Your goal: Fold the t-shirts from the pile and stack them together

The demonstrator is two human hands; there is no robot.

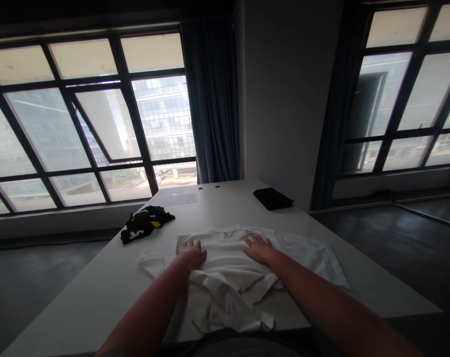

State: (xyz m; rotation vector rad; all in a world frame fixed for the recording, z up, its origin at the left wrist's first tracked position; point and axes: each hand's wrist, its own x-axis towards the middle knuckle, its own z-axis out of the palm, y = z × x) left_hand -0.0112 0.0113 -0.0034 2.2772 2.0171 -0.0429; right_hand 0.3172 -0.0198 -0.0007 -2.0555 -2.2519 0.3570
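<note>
White shirt [221, 250] points collar-away, longest crosswise, beneath your spread left hand [192, 253] and right hand [259, 248]; folded black cloth [272, 199] beyond.

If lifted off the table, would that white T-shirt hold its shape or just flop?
The white T-shirt would probably flop, since its near part lies in loose, bunched folds. It is likely light for its spread, as the cloth looks thin. Pushed, it may wrinkle before sliding, judging by the creases across it.

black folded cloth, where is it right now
In the head view, the black folded cloth lies right of centre, near the right edge of the white table, beyond the white shirt.
</note>
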